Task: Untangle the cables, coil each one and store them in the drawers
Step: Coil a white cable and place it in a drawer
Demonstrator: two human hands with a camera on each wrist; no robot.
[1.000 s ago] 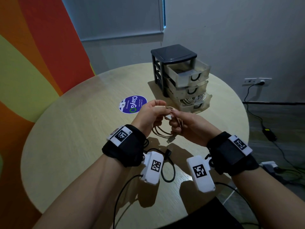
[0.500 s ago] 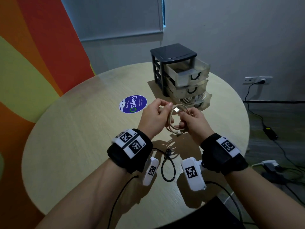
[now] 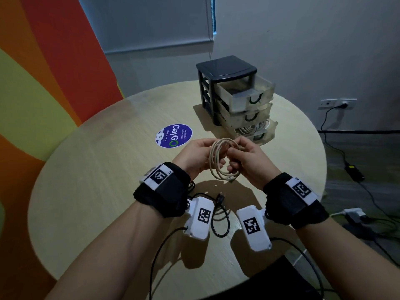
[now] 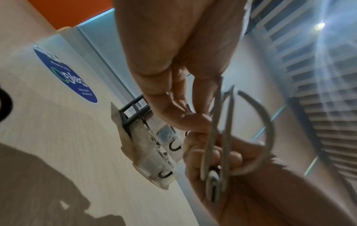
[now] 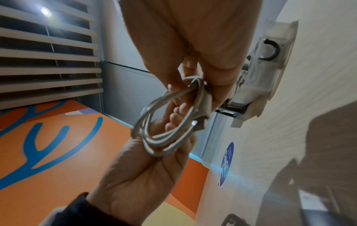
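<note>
A beige cable (image 3: 218, 163), wound into a round coil of a few loops, hangs upright in the air between both hands above the round table (image 3: 104, 174). My left hand (image 3: 204, 154) pinches the coil's left side; the same coil (image 4: 268, 122) shows in the left wrist view. My right hand (image 3: 239, 158) grips its right side, and the coil (image 5: 164, 122) shows with a plug end under the thumb. A black cable (image 3: 219, 217) lies loose on the table below my wrists. The dark drawer unit (image 3: 227, 68) stands behind, all three clear drawers pulled out.
The bottom drawer (image 3: 265, 137) holds a coiled white cable (image 3: 252, 128). A round blue sticker (image 3: 173, 135) lies left of the unit. On the floor to the right are a power adapter (image 3: 354, 172) and loose cords. The wrist cameras' leads hang under my forearms.
The loose loops have been gathered into a neat round coil and turned upright. Both hands rose a little and shifted toward the drawers.
</note>
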